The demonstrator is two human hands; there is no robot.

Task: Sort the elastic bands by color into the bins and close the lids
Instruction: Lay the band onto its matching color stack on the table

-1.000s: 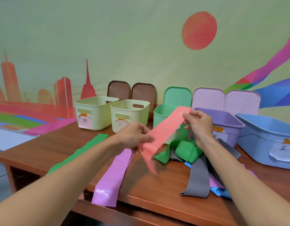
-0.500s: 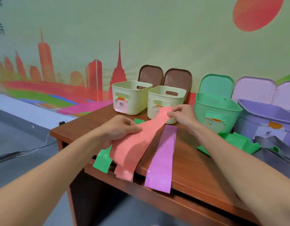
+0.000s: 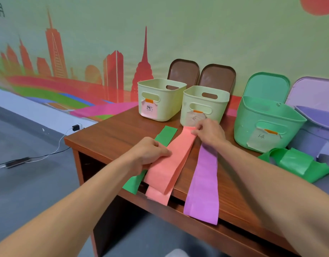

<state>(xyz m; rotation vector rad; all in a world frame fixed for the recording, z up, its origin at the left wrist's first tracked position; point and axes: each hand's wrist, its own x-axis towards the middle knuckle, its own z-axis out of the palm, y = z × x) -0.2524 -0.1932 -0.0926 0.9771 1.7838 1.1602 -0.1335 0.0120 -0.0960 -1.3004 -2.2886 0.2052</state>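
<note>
A salmon-pink elastic band (image 3: 171,164) lies flat on the wooden table (image 3: 111,134), its near end hanging over the front edge. My left hand (image 3: 148,153) holds its left side at the middle. My right hand (image 3: 208,132) pinches its far end in front of the second cream bin (image 3: 204,106). A green band (image 3: 165,135) lies to its left, partly under my left hand, and a purple band (image 3: 204,184) to its right. The first cream bin (image 3: 160,99), a green bin (image 3: 265,125) and a lilac bin (image 3: 319,130) stand open along the wall.
Two brown lids (image 3: 184,71) lean on the wall behind the cream bins. The green lid (image 3: 267,86) and the lilac lid (image 3: 315,91) stand upright. A crumpled green band (image 3: 297,162) lies at the right. The table's left corner is close; a cable (image 3: 54,151) runs across the floor.
The pink band has been lowered from the air and spread flat on the table between the green and purple bands. The view has swung left; both hands still hold the band.
</note>
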